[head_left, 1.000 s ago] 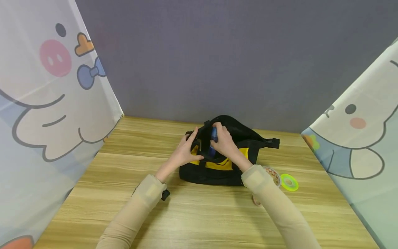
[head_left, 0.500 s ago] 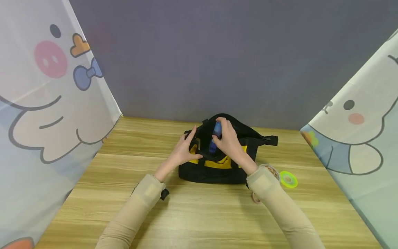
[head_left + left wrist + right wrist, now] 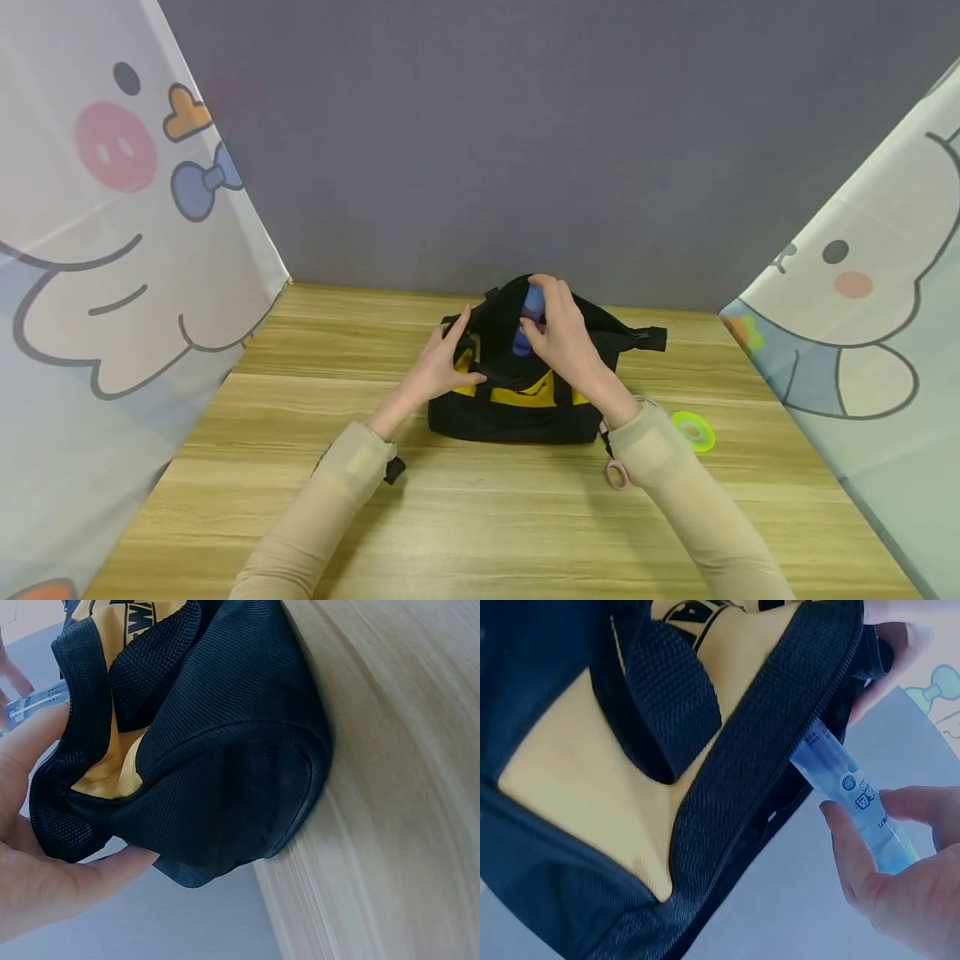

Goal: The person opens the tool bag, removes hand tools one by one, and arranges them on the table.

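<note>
A black and yellow tool bag (image 3: 517, 425) stands on the wooden table with its mouth gaping. My left hand (image 3: 438, 362) holds the left end of the bag's mouth, thumb and fingers spread around the edge; the left wrist view shows the thumb against the black fabric (image 3: 225, 795). In my right hand (image 3: 562, 337), pinched between thumb and fingers, is a see-through blue bottle (image 3: 847, 784) with a printed label. It slants out of the opening, its lower end by the zipper edge in the right wrist view. The bag's inside is mostly dark and hidden.
A neon yellow-green tape roll (image 3: 693, 431) lies right of the bag. A pink ring-shaped piece (image 3: 617, 475) sits by my right sleeve, which covers most of another round item. Some black object (image 3: 394, 469) shows beside my left sleeve. A grey wall (image 3: 480, 150) rises behind.
My right hand has drawn the blue bottle up and rightward from deeper inside the bag. The left hand stays at the bag's mouth. More of the pink piece shows beside the right sleeve.
</note>
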The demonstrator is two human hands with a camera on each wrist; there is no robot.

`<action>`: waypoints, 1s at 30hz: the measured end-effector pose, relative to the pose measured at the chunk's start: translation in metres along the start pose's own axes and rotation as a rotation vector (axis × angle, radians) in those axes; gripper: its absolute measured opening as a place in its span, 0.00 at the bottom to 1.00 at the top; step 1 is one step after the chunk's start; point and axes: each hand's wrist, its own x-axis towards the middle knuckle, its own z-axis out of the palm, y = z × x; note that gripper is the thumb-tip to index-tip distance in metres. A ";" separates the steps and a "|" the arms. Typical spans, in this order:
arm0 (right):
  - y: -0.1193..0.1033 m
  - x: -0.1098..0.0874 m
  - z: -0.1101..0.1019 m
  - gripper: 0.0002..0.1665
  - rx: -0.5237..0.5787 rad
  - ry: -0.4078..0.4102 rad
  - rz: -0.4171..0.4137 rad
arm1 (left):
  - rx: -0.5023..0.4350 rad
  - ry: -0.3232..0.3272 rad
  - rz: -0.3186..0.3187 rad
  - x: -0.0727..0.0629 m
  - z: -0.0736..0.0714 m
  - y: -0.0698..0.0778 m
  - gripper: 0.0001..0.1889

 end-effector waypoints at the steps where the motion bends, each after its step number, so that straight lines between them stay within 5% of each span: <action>1: 0.001 0.000 -0.002 0.34 -0.005 0.008 -0.004 | -0.004 -0.002 -0.005 0.000 0.000 0.000 0.59; 19: 0.011 -0.004 -0.046 0.33 -0.048 0.037 0.035 | -0.015 -0.024 -0.002 0.001 0.000 -0.002 0.59; 30: 0.033 -0.012 -0.082 0.33 -0.144 0.152 0.022 | -0.014 -0.031 -0.002 0.001 0.000 -0.002 0.59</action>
